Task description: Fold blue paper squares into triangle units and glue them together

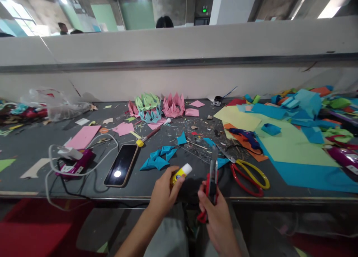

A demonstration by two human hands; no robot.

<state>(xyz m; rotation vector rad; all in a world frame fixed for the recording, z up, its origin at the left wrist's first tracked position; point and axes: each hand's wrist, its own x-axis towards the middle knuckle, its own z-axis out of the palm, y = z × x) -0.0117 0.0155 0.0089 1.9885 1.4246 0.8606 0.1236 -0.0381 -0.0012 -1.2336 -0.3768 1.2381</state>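
My left hand is closed around a yellow glue stick with a white cap, held just above the table's front edge. My right hand grips a red and black utility knife, blade end pointing up. Folded blue paper pieces lie on the dark table just beyond my left hand. Scissors with red and yellow handles rest to the right of the knife.
A black phone and a purple device with white cable lie at left. Pink, green and blue paper crowns stand at the back. Coloured paper sheets and a blue glue gun cover the right. People's heads show beyond the partition.
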